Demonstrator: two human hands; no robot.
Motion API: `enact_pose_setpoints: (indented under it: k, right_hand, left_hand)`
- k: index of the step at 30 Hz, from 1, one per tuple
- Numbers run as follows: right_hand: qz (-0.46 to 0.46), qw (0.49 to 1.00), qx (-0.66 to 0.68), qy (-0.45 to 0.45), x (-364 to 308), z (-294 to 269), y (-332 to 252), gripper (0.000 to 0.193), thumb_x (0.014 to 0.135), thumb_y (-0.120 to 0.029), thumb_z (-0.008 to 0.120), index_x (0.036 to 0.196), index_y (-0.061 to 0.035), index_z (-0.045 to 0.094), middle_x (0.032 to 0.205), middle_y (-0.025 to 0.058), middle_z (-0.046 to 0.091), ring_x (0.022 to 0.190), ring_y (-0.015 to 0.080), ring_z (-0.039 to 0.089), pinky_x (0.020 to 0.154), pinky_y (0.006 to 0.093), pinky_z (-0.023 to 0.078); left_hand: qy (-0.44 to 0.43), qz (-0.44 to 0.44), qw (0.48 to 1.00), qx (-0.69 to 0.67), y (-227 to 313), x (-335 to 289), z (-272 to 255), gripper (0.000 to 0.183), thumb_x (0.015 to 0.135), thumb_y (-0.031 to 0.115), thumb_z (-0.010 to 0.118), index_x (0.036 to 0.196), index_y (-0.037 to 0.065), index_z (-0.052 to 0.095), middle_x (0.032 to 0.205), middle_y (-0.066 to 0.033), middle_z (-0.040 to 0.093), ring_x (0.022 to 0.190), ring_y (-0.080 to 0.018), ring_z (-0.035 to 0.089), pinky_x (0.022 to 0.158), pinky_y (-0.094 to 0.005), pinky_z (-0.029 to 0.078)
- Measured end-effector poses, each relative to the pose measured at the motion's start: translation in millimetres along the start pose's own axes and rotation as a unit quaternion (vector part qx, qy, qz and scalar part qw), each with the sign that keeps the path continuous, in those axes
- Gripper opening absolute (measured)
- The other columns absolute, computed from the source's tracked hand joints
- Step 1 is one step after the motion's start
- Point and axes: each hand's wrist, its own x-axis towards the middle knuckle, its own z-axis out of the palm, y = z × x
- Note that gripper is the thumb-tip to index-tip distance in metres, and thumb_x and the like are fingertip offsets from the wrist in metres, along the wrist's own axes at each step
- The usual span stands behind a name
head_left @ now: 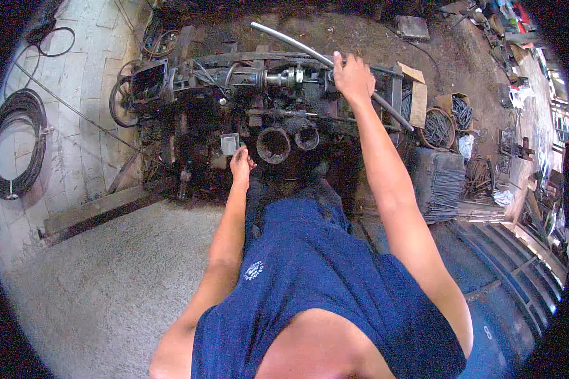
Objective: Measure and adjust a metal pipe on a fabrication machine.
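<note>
My right hand point(354, 77) is closed around a long grey metal rod point(294, 43), which slants over the far right part of a dark, greasy machine point(246, 77). One end of the rod points to the far left, the other down toward the right. My left hand point(241, 167) is at the machine's near side with its fingers curled together. Just beyond those fingers is a small pale square piece point(229, 144); whether I grip it is unclear. Right of my left hand stand two round metal cups point(274, 145), and a shiny shaft point(284, 79) shows in the machine's middle.
A coil of black cable point(33, 142) lies on the left paving. To the right are an open cardboard box point(418, 104), a round basket of metal pieces point(437, 128) and a stack of thin rods point(440, 186). A beam point(101, 211) crosses the floor at left.
</note>
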Motion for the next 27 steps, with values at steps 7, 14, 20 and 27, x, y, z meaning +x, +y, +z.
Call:
enact_pose_setpoints:
  k: [7,14,20,27]
  right_hand:
    - [0.053,0.997,-0.006,-0.048,6,-4,1,0.062,0.093,-0.054,0.035,0.115,-0.0033,0.063,0.117,0.022,0.061,0.109,0.0391,0.058,0.093,0.0495,0.045]
    - [0.069,0.995,-0.006,-0.066,6,-6,-2,0.058,0.091,-0.049,0.035,0.113,-0.0038,0.065,0.116,0.0225,0.062,0.11,0.0385,0.058,0.093,0.0494,0.046]
    - [0.057,0.997,-0.003,-0.045,5,-9,-2,0.06,0.09,-0.05,0.035,0.109,-0.0008,0.066,0.111,0.024,0.064,0.106,0.0399,0.06,0.093,0.0497,0.045]
    - [0.063,0.997,0.001,-0.053,4,-8,0,0.057,0.089,-0.047,0.038,0.104,-0.0015,0.068,0.108,0.0222,0.066,0.106,0.0391,0.061,0.091,0.049,0.047]
  left_hand:
    - [0.025,0.009,0.999,-0.025,-3,-3,0,0.033,0.098,0.022,0.052,0.127,0.006,0.054,0.071,-0.0002,0.05,0.057,-0.0114,0.05,0.054,-0.0289,0.049]
    - [0.019,0.04,0.999,0.008,-9,2,-8,0.034,0.095,0.02,0.058,0.125,0.004,0.055,0.072,-0.002,0.053,0.055,-0.0119,0.052,0.051,-0.0288,0.048]
    - [0.012,0.005,1.0,-0.006,-11,8,-14,0.034,0.093,0.02,0.061,0.122,0.004,0.056,0.073,-0.003,0.056,0.054,-0.0113,0.053,0.05,-0.0275,0.047]
    - [-0.015,0.029,0.999,0.021,-6,7,-18,0.035,0.092,0.017,0.061,0.124,0.005,0.055,0.073,-0.0035,0.058,0.054,-0.0105,0.053,0.049,-0.0275,0.046]
